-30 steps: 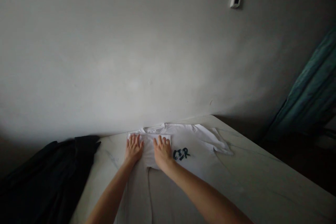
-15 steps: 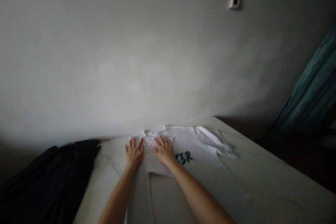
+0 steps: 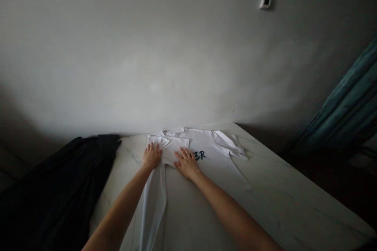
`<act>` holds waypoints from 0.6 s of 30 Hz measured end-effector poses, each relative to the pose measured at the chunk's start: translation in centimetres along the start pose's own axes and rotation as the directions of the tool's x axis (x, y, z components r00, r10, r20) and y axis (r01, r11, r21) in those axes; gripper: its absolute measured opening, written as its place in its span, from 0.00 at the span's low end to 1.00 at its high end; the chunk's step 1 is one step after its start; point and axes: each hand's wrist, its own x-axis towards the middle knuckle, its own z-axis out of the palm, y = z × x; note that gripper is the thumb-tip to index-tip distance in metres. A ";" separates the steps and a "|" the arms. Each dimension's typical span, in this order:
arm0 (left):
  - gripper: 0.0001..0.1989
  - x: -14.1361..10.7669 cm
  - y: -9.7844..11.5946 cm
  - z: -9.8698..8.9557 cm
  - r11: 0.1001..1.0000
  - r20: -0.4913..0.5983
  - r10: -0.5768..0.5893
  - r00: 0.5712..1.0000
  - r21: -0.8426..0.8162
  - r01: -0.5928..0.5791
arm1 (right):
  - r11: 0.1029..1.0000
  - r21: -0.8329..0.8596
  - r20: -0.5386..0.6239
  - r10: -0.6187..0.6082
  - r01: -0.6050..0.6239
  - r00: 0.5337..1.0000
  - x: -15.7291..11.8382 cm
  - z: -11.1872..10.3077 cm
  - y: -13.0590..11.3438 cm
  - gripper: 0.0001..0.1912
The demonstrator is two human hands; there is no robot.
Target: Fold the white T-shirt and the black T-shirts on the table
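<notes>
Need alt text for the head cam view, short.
The left hand and right hand press flat on a white T-shirt with dark lettering, part of it folded over, on a white marbled tabletop. A dark garment lies to the left, and a teal cloth hangs right of a grey wall.

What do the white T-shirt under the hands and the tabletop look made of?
The T-shirt looks like a thin, matte cotton-type knit, going by its soft folds; it could be a blend. The tabletop looks smooth and white with thin grey veins, so marble or a marble-effect laminate; the look doesn't settle which.
</notes>
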 end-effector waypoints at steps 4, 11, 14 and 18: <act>0.27 -6.2 0.0 -0.4 0.996 0.048 0.089 0.995 -0.027 -0.088 | 0.999 -0.025 -0.048 0.019 -0.020 0.999 -3.0 -0.4 -1.2 0.28; 0.26 -19.8 -1.5 0.5 0.939 -0.069 0.320 0.945 -0.105 -0.326 | 0.808 0.087 -0.105 -0.574 0.582 0.812 -10.4 0.3 -6.0 0.18; 0.21 -26.1 -1.8 0.4 0.909 -0.286 0.370 0.884 -0.083 -0.408 | 0.717 0.054 -0.095 -0.689 0.695 0.718 -12.5 -0.1 -6.5 0.13; 0.18 -32.4 -1.7 -0.7 0.919 -0.489 0.349 0.799 0.012 -0.394 | 0.605 -0.007 -0.019 -0.796 0.796 0.605 -13.8 -1.0 -6.5 0.10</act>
